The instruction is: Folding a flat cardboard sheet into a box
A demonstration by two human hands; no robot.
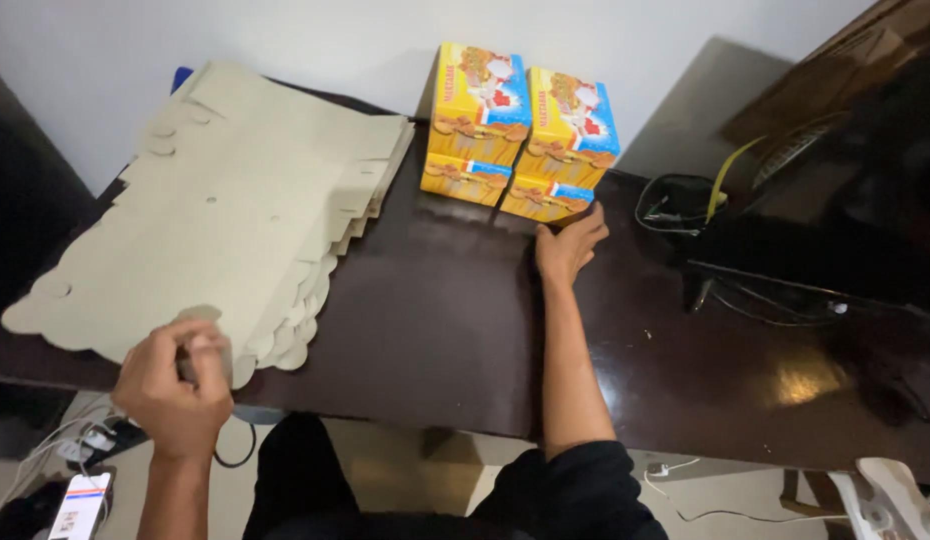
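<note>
Left hand (175, 385) at the near left edge of the dark brown worktop (435, 320), fingers curled closed around a rounded tab of the top sheet in the stack of flat cardboard blanks (215, 210). Stack lying flat on the left part of the worktop, pale beige, with scalloped edges fanned out along its right and near sides, near corner reaching over the worktop edge.

Right hand (568, 245) stretched forward across the middle of the worktop, palm down, fingers spread and open, holding nothing, fingertips touching the base of the yellow boxes (520, 130). 4 boxes visible, arranged 2 wide and 2 high, against the white wall (335, 50) at the far edge.

Black cables (675, 205) and a dark device on the right side. Phone (80, 505) on the floor at lower left, beside white cords.
</note>
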